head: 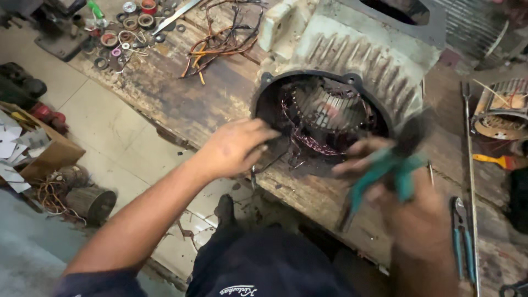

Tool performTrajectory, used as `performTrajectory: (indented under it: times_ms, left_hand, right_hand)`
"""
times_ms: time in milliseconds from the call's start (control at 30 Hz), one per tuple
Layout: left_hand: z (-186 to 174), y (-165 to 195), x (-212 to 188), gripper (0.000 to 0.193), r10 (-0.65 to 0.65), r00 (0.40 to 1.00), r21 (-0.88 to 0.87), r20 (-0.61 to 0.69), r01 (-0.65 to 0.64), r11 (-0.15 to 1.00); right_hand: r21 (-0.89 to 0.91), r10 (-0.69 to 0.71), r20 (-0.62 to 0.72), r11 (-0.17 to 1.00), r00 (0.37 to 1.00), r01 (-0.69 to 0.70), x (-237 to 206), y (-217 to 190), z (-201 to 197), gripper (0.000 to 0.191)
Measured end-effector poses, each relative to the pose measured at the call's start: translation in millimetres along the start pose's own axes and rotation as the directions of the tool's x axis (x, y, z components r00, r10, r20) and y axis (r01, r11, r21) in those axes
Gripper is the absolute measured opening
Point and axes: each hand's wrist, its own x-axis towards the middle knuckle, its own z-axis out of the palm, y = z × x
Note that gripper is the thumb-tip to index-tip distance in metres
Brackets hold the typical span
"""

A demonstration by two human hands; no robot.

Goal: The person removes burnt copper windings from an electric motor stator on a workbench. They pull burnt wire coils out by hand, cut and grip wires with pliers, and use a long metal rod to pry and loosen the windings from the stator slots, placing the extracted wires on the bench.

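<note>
An electric motor housing [363, 55] with cooling fins lies on its side on a worn wooden workbench [181, 93], its open end facing me and showing copper windings [324, 118] inside. My left hand [234, 146] is at the lower left rim of the opening, fingers pinching a dark wire that runs from the windings. My right hand [401, 203], blurred by motion, grips pliers with green handles [385, 168] just below the right of the opening.
Loose coloured wires [220, 44] and several tape rolls [129, 25] lie at the back of the bench. Another pair of pliers [462, 236], a long metal rod [470, 165], a yellow-handled brush [495, 160] and a second stator [503, 107] sit at right. A cardboard box [44, 148] stands on the floor.
</note>
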Motion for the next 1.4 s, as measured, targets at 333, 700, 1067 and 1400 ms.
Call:
performTrajectory:
  times_ms: [333,700,1067,1400]
  left_hand:
    - [54.9,39.2,38.4,0.029,-0.522,0.843,-0.166,-0.129,0.500,0.850]
    - [70.5,4.3,15.4,0.028,-0.822,0.517,-0.727,0.237,0.656,0.203]
    - [3.6,18.9,17.9,0.029,-0.803,0.537,-0.166,0.260,0.844,0.510]
    - [-7.7,53.4,47.1,0.027,-0.760,0.633,-0.074,0.147,0.773,0.630]
  right_hand:
    - [-0.095,0.050,-0.131,0.993,0.990,-0.062,16.5,-13.9,-65.9,0.037]
    - [-0.042,0.077,-0.067,0.996,0.995,-0.080,-42.6,110.5,-51.7,0.036]
    - [-0.308,-0.067,-0.092,0.951,0.994,0.036,-38.0,152.4,-30.3,0.032]
    - [-0.473,-0.143,-0.106,0.878,0.984,0.077,-71.6,134.7,-31.6,0.036]
